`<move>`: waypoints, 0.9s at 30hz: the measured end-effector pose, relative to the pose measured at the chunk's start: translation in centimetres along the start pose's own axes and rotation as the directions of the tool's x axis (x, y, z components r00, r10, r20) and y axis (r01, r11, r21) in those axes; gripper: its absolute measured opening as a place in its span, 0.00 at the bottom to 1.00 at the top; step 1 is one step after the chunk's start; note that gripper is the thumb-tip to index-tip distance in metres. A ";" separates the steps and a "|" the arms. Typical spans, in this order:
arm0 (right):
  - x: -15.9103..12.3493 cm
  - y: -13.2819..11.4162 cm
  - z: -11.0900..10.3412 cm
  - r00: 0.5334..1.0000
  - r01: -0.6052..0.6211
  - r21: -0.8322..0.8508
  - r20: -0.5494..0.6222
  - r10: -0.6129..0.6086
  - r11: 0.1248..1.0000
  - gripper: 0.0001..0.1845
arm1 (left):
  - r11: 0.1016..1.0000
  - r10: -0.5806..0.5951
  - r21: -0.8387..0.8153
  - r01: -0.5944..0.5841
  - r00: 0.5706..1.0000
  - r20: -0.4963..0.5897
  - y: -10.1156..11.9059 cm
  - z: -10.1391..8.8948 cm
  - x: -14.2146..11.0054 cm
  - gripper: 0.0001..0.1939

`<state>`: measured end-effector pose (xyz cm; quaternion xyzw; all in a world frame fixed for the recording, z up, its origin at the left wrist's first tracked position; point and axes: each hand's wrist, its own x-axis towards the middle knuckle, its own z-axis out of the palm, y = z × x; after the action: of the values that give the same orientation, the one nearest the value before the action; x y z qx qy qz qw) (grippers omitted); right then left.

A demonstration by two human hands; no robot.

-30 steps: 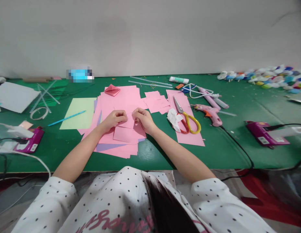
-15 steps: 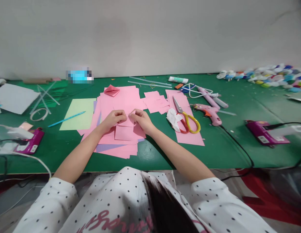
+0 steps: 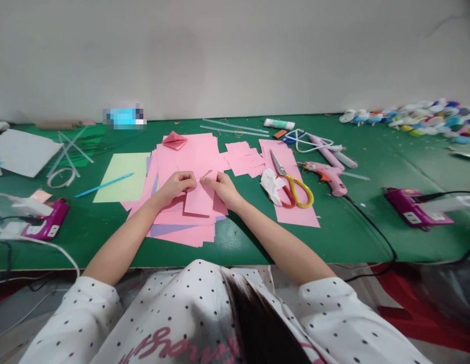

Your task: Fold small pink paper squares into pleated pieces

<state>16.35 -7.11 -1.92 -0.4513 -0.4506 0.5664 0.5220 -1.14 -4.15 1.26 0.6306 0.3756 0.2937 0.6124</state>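
Observation:
Between my two hands is a small pink sheet of paper (image 3: 200, 201), held by its far edge over a stack of larger pink sheets (image 3: 197, 149). My left hand (image 3: 178, 185) is closed, thumb and fingertips pinching the sheet's left side. On the other side, my right hand (image 3: 221, 188) pinches it near the top right corner, where a bit of edge sticks up. Behind the hands, a folded pink paper piece (image 3: 174, 141) rests on the stack. Small cut pink squares (image 3: 243, 160) lie right of it.
Right of my hands, yellow-and-red-handled scissors (image 3: 300, 192) lie on a pink strip. Beyond are a pink glue gun (image 3: 327, 177) with a cord and a glue stick tube (image 3: 279, 124). At left, a blue pencil (image 3: 104, 185) crosses a pale green sheet (image 3: 124, 166). Purple power strips (image 3: 414, 210) flank the table.
The small pink sheet has turned between my fingers and now hangs as one longer piece toward me. Both hands have stayed almost in place.

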 end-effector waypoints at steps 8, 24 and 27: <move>0.7 0.7 -0.6 0.996 -0.001 0.192 -0.085 0.017 0.981 0.19 | 0.994 -0.060 -0.090 0.059 0.998 -0.016 -0.1 -0.1 0.1 0.05; 0.4 0.7 -0.3 0.996 -0.001 0.217 -0.090 0.021 0.976 0.21 | 0.998 0.023 -0.052 -0.026 0.997 -0.068 -0.2 0.5 0.0 0.12; 0.4 0.9 -0.3 0.997 0.007 0.211 -0.080 0.010 0.977 0.22 | 0.989 0.111 0.098 -0.106 0.993 -0.043 -0.2 0.7 -0.1 0.16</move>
<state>16.45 -6.70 -2.87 -0.4160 -0.3660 0.5928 0.5844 -0.66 -4.58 1.03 0.6714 0.3692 0.3235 0.5553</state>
